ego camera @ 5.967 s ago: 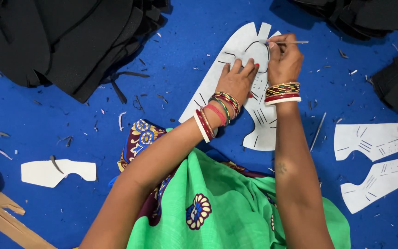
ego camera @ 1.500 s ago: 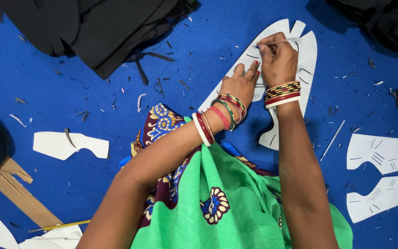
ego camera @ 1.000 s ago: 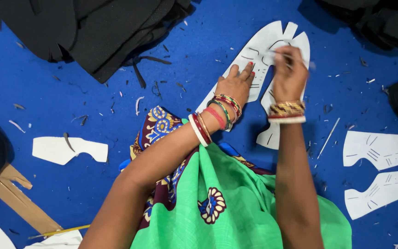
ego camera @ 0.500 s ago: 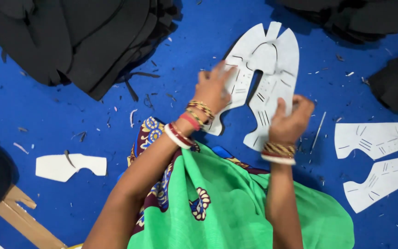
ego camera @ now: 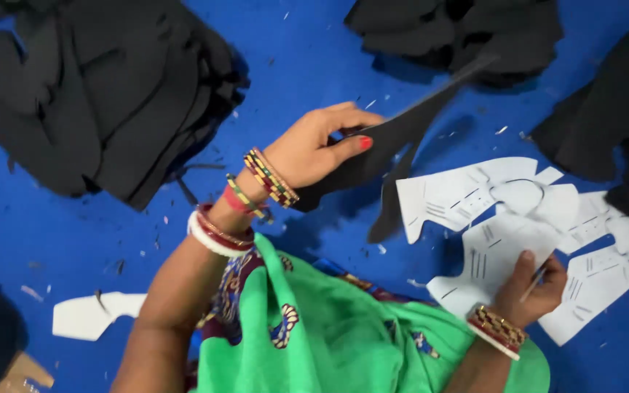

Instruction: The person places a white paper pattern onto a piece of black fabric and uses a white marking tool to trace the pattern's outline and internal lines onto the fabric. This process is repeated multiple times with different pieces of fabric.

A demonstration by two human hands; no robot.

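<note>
At 9 o'clock, a small white card cut-out [ego camera: 89, 316] lies on the blue floor [ego camera: 52, 233]. At 10 o'clock is a big heap of black fabric pieces [ego camera: 96, 87]. In the centre the left hand [ego camera: 314, 145] pinches a flat black sheet piece [ego camera: 394, 138] between thumb and fingers; the piece is lifted and slanted toward 1 o'clock. At 12 and 3 o'clock more black fabric piles [ego camera: 467, 29] lie. At 4 o'clock the right hand [ego camera: 533, 287] is closed around a thin pen [ego camera: 533, 280] and touches the white paper pattern [ego camera: 489, 218], which overlaps a second white pattern [ego camera: 606, 269].
</note>
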